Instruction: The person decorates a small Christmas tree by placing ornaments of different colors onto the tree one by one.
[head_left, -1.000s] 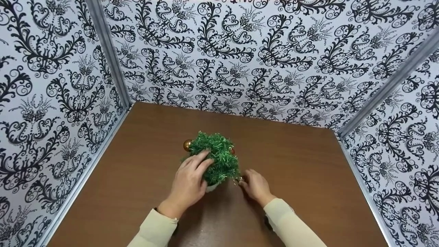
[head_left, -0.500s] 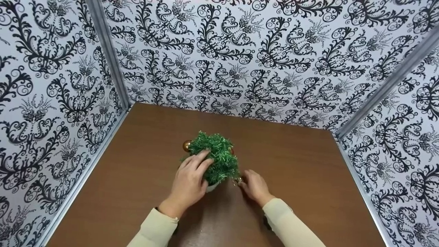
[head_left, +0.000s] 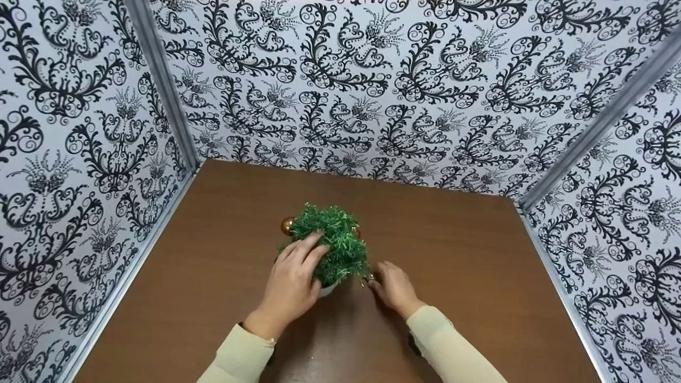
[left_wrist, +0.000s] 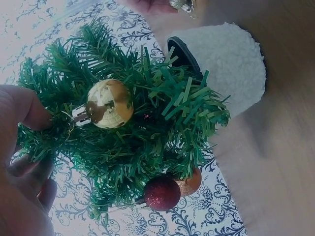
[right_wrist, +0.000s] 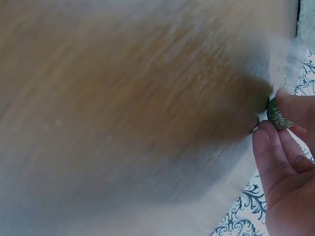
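A small artificial Christmas tree [head_left: 340, 239] with green tinsel-like branches stands on the table. My left hand [head_left: 290, 279] grips its branches from the near left side. In the left wrist view, a shiny gold bauble [left_wrist: 110, 103], a dark red glittery bauble [left_wrist: 162, 193] and a copper-coloured bauble [left_wrist: 191, 182] hang among the branches. The tree's white, rough-textured pot [left_wrist: 231, 64] has a dark rim. Just right of the tree, low over the table, my right hand [head_left: 396, 287] pinches a gold glittery ornament [right_wrist: 279, 115] with a thread loop between thumb and fingers.
The brown wooden table [head_left: 452, 239] is enclosed by patterned black-and-white walls [head_left: 340, 106]. Grey metal posts [head_left: 165, 85] stand at the corners, and a light metal strip [head_left: 564, 298] runs along the right edge.
The head view has shifted slightly, while both hands stay nearly still. The left hand keeps its grip on the tree and the right its pinch on the ornament.
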Action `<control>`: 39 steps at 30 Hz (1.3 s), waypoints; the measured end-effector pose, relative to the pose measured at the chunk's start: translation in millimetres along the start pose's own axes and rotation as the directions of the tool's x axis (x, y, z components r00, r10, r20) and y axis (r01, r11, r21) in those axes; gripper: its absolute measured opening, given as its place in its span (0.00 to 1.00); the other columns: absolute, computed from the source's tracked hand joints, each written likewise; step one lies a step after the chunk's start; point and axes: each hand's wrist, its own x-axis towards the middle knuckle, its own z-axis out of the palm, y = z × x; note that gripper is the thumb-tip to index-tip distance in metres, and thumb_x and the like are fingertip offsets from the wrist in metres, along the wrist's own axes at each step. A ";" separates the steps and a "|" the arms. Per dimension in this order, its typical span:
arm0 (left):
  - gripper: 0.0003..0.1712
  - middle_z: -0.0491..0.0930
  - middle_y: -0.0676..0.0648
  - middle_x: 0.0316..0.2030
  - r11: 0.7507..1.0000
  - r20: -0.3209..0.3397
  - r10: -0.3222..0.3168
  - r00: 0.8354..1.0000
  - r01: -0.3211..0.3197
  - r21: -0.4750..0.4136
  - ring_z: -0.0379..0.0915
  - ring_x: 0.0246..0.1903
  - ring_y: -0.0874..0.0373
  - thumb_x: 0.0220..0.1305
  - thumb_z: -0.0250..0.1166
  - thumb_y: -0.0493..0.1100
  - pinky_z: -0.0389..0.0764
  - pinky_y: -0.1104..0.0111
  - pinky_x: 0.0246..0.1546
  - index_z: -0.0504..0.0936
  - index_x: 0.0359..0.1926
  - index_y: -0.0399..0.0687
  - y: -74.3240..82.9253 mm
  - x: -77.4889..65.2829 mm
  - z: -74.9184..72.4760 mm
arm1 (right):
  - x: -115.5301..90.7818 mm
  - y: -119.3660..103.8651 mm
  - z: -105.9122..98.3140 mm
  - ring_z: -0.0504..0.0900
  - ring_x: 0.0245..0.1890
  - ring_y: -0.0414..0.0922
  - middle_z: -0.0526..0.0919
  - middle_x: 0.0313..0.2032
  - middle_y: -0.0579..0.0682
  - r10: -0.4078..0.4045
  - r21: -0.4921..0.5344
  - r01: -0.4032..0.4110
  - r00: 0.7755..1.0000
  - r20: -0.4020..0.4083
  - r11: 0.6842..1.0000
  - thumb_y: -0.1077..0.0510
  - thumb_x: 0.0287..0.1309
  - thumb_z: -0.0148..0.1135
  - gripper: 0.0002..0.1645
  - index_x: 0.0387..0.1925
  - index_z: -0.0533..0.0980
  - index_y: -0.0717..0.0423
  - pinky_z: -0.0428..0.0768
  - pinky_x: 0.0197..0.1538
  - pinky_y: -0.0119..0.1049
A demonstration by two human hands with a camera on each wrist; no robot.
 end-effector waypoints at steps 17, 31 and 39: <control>0.37 0.69 0.41 0.67 1.000 -0.023 0.006 1.000 -0.006 0.001 0.71 0.61 0.47 0.39 0.65 0.27 0.67 0.53 0.63 0.78 0.57 0.42 0.5 -0.5 1.1 | 2.7 -0.7 -3.5 0.81 0.35 0.52 0.79 0.34 0.51 -0.005 0.004 0.005 1.000 0.022 1.000 0.59 0.52 0.75 0.14 0.39 0.79 0.56 0.80 0.37 0.51; 0.36 0.70 0.42 0.67 0.999 -0.035 0.025 0.999 -0.024 0.036 0.70 0.63 0.50 0.40 0.63 0.28 0.66 0.56 0.64 0.79 0.57 0.43 -0.4 -0.4 0.8 | -1.5 -2.6 -13.3 0.81 0.34 0.51 0.81 0.35 0.54 0.008 0.093 -0.008 1.000 -0.007 0.996 0.62 0.52 0.74 0.13 0.40 0.80 0.58 0.80 0.38 0.49; 0.35 0.70 0.42 0.66 0.999 -0.042 0.019 0.999 -0.017 0.043 0.70 0.63 0.50 0.40 0.64 0.29 0.67 0.54 0.64 0.79 0.56 0.43 -2.0 -2.4 3.1 | -6.1 -12.3 -31.1 0.82 0.36 0.52 0.82 0.37 0.55 -0.001 0.179 0.005 1.000 -0.019 0.984 0.64 0.53 0.73 0.13 0.41 0.81 0.57 0.81 0.39 0.47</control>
